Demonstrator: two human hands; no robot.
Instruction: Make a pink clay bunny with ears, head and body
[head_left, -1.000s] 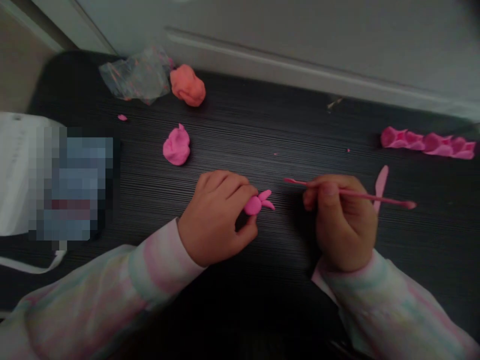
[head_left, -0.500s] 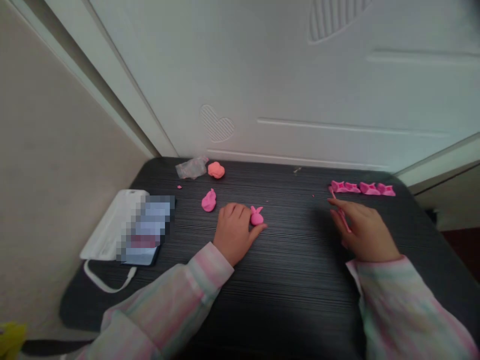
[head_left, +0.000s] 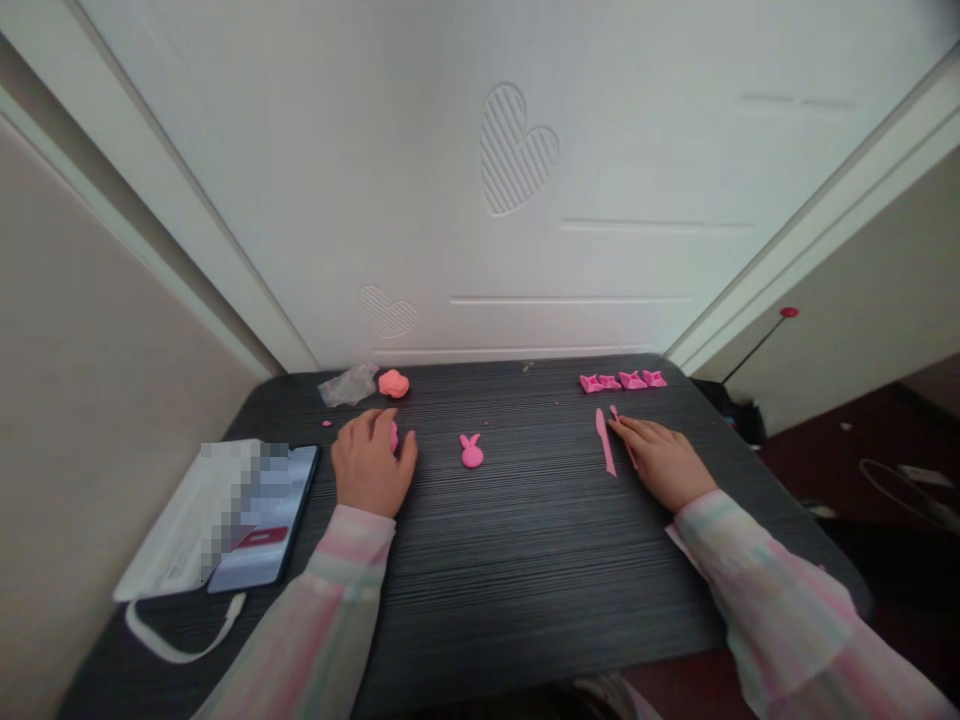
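Left hand [head_left: 371, 467] has moved off the rabbit-shaped piece [head_left: 472, 457] and is now left of it, fingers spread apart over a pink lump [head_left: 394, 437]; contact I cannot tell. Rabbit-shaped piece lies released on the tabletop [head_left: 525, 560]. Right of it, past the pink knife [head_left: 605, 444], the right hand [head_left: 666, 464] has fingers closed upon a slender tool [head_left: 615, 411].

Striped sleeves [head_left: 772, 600] — pink, mint, white

The left hand [head_left: 370, 468] has released the round, long-eared pink clay figure [head_left: 472, 456], reaching the irregular pink clay lump [head_left: 394, 437] at nine o'clock
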